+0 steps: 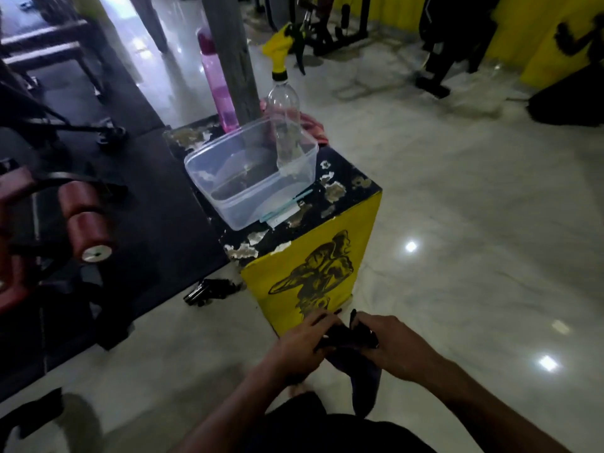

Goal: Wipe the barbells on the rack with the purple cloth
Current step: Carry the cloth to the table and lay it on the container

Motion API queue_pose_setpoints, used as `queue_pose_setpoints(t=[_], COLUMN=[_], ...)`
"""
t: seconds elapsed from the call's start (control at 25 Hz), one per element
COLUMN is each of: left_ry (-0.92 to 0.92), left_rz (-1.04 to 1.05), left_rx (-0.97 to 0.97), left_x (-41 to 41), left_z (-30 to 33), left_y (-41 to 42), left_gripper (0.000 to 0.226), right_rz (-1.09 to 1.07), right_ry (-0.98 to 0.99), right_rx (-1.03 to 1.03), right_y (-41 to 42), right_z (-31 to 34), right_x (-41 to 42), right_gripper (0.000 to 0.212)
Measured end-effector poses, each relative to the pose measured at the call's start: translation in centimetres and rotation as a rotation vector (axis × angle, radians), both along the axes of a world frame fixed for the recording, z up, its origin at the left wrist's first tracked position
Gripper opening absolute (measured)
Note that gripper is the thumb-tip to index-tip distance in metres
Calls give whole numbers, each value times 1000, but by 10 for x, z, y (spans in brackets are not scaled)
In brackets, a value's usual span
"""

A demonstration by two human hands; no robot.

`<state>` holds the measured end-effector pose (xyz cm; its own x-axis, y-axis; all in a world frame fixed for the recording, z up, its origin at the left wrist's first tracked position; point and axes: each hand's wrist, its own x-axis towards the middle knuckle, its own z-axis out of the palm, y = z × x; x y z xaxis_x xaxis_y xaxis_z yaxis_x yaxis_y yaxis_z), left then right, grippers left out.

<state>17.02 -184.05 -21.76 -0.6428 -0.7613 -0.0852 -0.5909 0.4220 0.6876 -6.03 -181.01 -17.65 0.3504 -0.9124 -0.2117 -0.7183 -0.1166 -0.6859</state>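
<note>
Gym floor (pixel 457 223) | both hands, left (pixel 304 341) and right (pixel 392 344), grip cloth (pixel 349 341); no barbells visible; wiping not begun

Your left hand (pixel 299 346) and right hand (pixel 394 346): bare, no gloves, rings or watch showing. Forearms bare, unsleeved. Dark shorts (pixel 327 429) near bottom edge.
</note>
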Motion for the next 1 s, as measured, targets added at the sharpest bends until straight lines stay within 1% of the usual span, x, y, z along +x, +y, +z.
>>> queue_pose_setpoints(t=[0.08, 0.24, 0.36, 0.48, 0.56, 0.68, 0.72, 0.8, 0.88, 0.96, 1.0], left_ry=[23, 109, 113, 87, 44, -34, -60, -90, -103, -134, -148], left_rz=[-13, -43, -104, -153, -154, -203, -225, -255, -302, -369, -390], left_rx=[-42, -202, -216, -230, -231, -188, -179, -161, -121, -49, -12], left_x=[-1, -2, -2, -4, -4, -4, -2, 5, 15, 25, 30], left_z=[0, 8, 16, 18, 19, 32, 41, 62, 78, 85, 86], left_y=[-24, -63, -86, -103, -111, -126, -132, -145, -155, -162, -164], left_gripper=[36, 28, 28, 28, 27, 20, 20, 18, 18, 20, 21], right_rz=[-25, -103, -184, -199, -152, 102, 187, 287, 300, 294, 300], right_ry=[-20, -24, -33, -24, 47, 342, 365, 287, 195, 135, 96], right_rx=[-9, -39, -23, -28, -31, -124, -147, -175, -241, -282, -245], right_y=[-21, -50, -65, -85, -97, -112, -116, -121, -126, -132, -134], right_z=[6, 16, 18, 20, 24, 23, 20, 18, 20, 31, 35], right_x=[4, 7, 8, 9, 7, -5, -11, -23, -30, -31, -32], right_gripper=[23, 27, 26, 32, 38, 44, 47, 50, 51, 46, 38])
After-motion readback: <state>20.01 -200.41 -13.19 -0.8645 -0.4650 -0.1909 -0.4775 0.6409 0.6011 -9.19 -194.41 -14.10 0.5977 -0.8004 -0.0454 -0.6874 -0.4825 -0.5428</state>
